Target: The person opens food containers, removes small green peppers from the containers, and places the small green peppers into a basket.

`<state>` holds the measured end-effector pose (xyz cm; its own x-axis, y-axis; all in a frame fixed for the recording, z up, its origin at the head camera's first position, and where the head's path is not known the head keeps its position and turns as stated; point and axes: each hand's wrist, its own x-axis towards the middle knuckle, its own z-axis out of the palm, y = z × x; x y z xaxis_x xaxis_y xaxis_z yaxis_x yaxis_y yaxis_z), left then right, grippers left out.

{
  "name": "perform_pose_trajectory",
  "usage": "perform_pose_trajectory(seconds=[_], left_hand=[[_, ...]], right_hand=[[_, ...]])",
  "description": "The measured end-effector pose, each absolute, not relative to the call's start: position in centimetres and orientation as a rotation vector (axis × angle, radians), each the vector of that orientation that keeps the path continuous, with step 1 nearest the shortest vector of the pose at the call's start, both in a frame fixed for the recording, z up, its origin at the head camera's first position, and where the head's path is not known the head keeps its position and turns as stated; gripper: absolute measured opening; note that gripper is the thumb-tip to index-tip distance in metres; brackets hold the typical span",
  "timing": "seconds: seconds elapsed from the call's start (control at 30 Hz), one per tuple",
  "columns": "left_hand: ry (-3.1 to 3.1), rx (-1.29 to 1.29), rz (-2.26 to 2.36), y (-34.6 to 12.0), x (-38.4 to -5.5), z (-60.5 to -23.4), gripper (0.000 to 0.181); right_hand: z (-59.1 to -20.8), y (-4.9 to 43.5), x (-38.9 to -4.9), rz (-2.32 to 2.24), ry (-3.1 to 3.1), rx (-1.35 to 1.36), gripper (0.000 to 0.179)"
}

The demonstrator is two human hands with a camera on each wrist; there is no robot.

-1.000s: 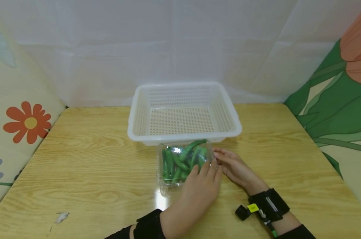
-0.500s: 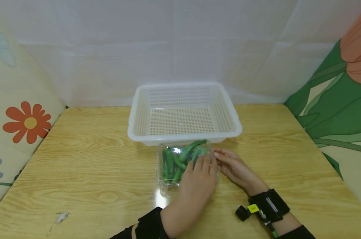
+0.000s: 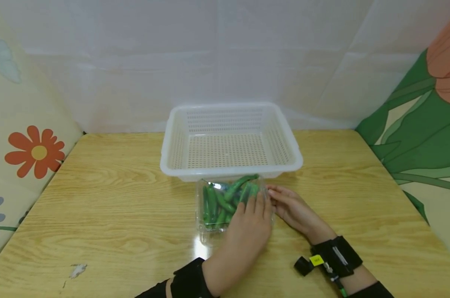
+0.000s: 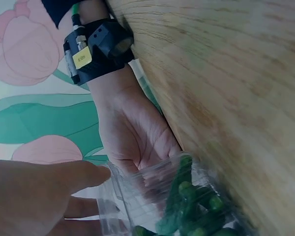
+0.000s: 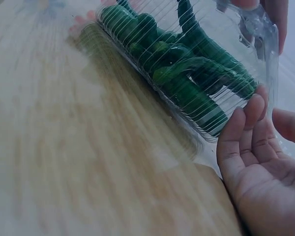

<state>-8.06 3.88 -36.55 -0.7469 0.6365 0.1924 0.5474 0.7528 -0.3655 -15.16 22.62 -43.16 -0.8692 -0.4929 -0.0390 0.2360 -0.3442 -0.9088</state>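
Note:
A clear plastic clamshell box (image 3: 200, 207) full of green peppers (image 3: 211, 203) lies on the table in the head view. My left hand (image 3: 247, 244) reaches over it from the near side, its fingers extended across the right part of the lid. In the left wrist view, the left thumb (image 4: 91, 174) touches the box's clear edge. My right hand (image 3: 293, 209) is at the box's right side, holding its edge between thumb and fingers. Bent right fingertips (image 5: 253, 105) touch the ribbed wall in the right wrist view. The left fingers partly hide the box's right edge.
Directly behind the box stands a white plastic basket (image 3: 165, 161) with perforated walls. The wooden table (image 3: 109, 198) ends at a white cloth backdrop (image 3: 135, 74), with flower-patterned panels at both sides. A black band (image 3: 336, 256) with a small camera circles the right wrist.
My left hand has shifted slightly left and forward over the lid since a second ago. The right hand and the box have stayed in nearly the same place.

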Motion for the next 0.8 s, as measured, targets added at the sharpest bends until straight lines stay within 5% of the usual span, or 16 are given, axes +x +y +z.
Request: perform_pose_trajectory(seconds=[0.8], left_hand=[[-2.718, -0.953, 0.895, 6.3, -6.7, -35.8, 0.046]], right_hand=[[-43.1, 22.9, -15.2, -2.208, 1.474, -0.356, 0.026]])
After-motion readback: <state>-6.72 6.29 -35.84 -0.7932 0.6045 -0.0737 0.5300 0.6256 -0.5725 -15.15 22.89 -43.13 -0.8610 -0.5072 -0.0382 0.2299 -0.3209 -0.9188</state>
